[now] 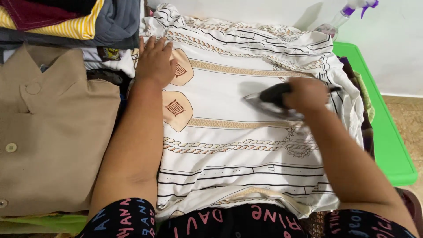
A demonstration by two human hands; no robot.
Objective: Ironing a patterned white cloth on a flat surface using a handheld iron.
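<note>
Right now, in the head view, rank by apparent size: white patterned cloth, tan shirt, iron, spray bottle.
1. white patterned cloth
2. tan shirt, partly cut off by the frame edge
3. iron, partly covered by the right hand
4. spray bottle, only partly visible and farther away, so unsure against the iron

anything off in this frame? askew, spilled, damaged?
Nothing spilled or damaged. The white patterned garment lies spread flat, the left hand pressing its edge, the right hand gripping the iron, which is motion-blurred. Only untidy spot: the garment's right side bunches over the green surface. The spray bottle stands upright.
</note>
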